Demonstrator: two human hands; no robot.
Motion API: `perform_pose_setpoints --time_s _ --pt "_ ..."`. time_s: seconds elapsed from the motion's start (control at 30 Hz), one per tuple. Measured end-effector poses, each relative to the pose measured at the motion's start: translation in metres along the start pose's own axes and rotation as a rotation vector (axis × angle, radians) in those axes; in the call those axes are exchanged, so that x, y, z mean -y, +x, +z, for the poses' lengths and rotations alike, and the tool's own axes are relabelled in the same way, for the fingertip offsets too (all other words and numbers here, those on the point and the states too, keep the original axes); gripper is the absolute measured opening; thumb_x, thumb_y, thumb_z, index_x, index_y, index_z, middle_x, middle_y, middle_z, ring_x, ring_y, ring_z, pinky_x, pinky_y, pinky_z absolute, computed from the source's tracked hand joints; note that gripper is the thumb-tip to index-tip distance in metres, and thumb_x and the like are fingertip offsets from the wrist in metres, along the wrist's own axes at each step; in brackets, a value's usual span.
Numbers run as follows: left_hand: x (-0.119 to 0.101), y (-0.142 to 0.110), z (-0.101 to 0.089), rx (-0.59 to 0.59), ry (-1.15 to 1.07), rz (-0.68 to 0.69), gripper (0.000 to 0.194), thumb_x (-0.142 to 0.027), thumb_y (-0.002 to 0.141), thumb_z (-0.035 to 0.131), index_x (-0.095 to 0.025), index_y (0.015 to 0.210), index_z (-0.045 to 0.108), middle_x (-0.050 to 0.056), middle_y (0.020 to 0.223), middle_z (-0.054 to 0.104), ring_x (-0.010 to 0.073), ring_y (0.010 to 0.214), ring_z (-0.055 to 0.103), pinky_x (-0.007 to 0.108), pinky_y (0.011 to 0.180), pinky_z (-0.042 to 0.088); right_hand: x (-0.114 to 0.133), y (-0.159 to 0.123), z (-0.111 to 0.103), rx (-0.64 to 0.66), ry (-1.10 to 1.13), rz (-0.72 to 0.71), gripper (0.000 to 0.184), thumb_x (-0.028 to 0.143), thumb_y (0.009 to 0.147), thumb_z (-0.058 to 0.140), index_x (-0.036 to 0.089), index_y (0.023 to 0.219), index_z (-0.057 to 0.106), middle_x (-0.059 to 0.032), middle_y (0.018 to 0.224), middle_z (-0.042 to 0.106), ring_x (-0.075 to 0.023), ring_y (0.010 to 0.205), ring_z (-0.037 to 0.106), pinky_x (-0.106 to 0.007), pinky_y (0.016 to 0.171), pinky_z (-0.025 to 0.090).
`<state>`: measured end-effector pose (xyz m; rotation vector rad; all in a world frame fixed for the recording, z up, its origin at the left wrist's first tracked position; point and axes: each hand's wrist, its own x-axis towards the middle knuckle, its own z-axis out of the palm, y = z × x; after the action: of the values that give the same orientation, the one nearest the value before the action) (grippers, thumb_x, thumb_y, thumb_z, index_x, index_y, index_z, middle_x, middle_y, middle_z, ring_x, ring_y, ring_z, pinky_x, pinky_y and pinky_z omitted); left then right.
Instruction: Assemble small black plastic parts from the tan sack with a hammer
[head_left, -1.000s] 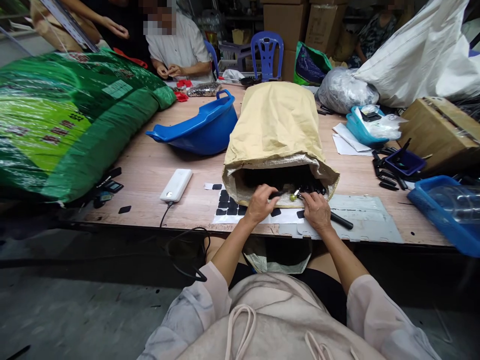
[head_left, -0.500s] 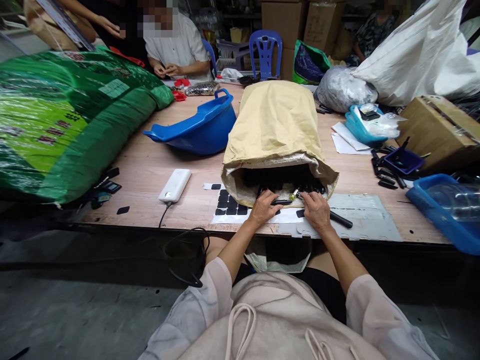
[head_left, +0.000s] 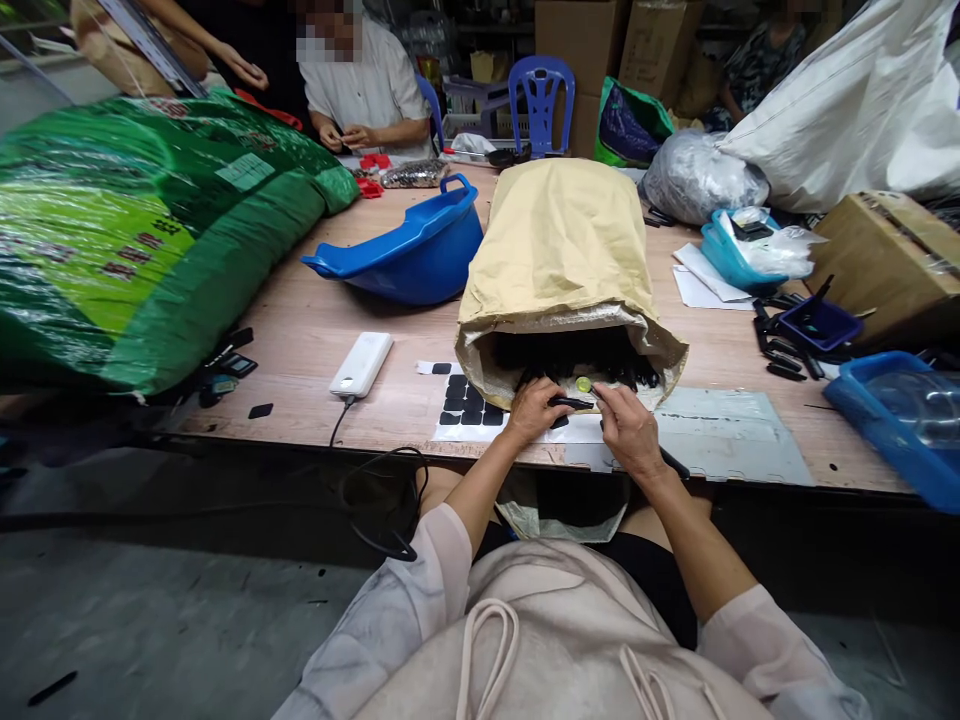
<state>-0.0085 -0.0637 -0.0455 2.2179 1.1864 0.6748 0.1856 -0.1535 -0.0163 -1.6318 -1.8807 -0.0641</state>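
Note:
In front of me a tan woven sack (head_left: 566,240) lies on its side, its mouth facing me with many black pieces (head_left: 570,352) inside. My left hand (head_left: 534,408) is closed at the sack's lower lip, gripping a slim black stick-shaped piece (head_left: 573,403) that points right. My right hand (head_left: 631,430) pinches a small shiny piece with a yellow-green round end (head_left: 583,384), just above the black piece. From under the right wrist sticks a black rod (head_left: 675,462); whether the hand grips it is hidden. A white sheet with black rounded-square stickers (head_left: 469,405) lies left of my left hand.
A blue basin (head_left: 405,260), a white power bank (head_left: 362,364) with a cable and a big green sack (head_left: 172,250) stand to the left. Right are a grey sheet (head_left: 735,435), a blue tray (head_left: 862,400) and a cardboard box (head_left: 892,260). Other people are across the table.
My right hand has turned and drawn slightly toward me, and the black rod has shifted with it. The yellow-green end is now lifted off the black piece. My left hand has stayed.

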Motion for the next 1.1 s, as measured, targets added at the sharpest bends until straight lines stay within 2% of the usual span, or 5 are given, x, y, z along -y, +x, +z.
perform_pose_setpoints --time_s 0.33,0.53,0.7,0.87,1.1 --pt "-0.004 0.001 -0.003 0.035 -0.028 -0.039 0.015 -0.034 0.089 0.08 -0.024 0.101 0.079 0.002 0.101 0.071 0.022 0.102 0.063 0.035 0.092 0.045 0.018 -0.008 0.008 0.046 0.132 0.052 0.046 0.028 0.106 0.041 0.027 0.149 0.058 -0.0081 0.107 0.069 -0.02 0.095 0.067 -0.03 0.084 0.056" --pt "-0.005 0.001 -0.003 0.033 -0.03 -0.05 0.013 -0.036 0.092 0.076 -0.024 0.099 0.079 0.002 0.101 0.072 0.0214 0.101 0.063 0.036 0.093 0.044 0.021 -0.008 0.007 0.145 0.046 0.088 0.043 0.024 0.103 0.045 0.029 0.14 0.066 -0.0047 0.095 0.066 -0.0186 0.086 0.065 -0.026 0.072 0.053" --pt "-0.005 0.002 -0.002 0.018 -0.036 -0.039 0.013 -0.03 0.087 0.082 -0.024 0.098 0.079 0.002 0.101 0.072 0.0218 0.103 0.064 0.035 0.093 0.045 0.015 -0.009 0.002 0.05 0.095 0.111 0.044 0.027 0.106 0.04 0.027 0.143 0.063 -0.0068 0.103 0.067 -0.0194 0.094 0.066 -0.028 0.079 0.054" --pt "-0.004 0.003 -0.001 0.013 -0.014 -0.044 0.013 -0.03 0.086 0.082 -0.024 0.097 0.079 0.002 0.1 0.072 0.0222 0.104 0.065 0.036 0.094 0.046 0.006 -0.015 0.002 0.072 0.075 0.141 0.041 0.027 0.103 0.043 0.027 0.137 0.068 -0.0053 0.097 0.068 -0.0192 0.088 0.066 -0.029 0.076 0.053" --pt "-0.007 0.003 -0.003 0.031 0.023 -0.043 0.016 -0.031 0.086 0.082 -0.022 0.098 0.077 0.003 0.101 0.072 0.023 0.104 0.065 0.036 0.095 0.047 -0.02 0.006 0.0 0.013 -0.01 0.141 0.041 0.029 0.103 0.045 0.027 0.137 0.068 -0.0057 0.102 0.07 -0.0194 0.091 0.064 -0.03 0.075 0.049"
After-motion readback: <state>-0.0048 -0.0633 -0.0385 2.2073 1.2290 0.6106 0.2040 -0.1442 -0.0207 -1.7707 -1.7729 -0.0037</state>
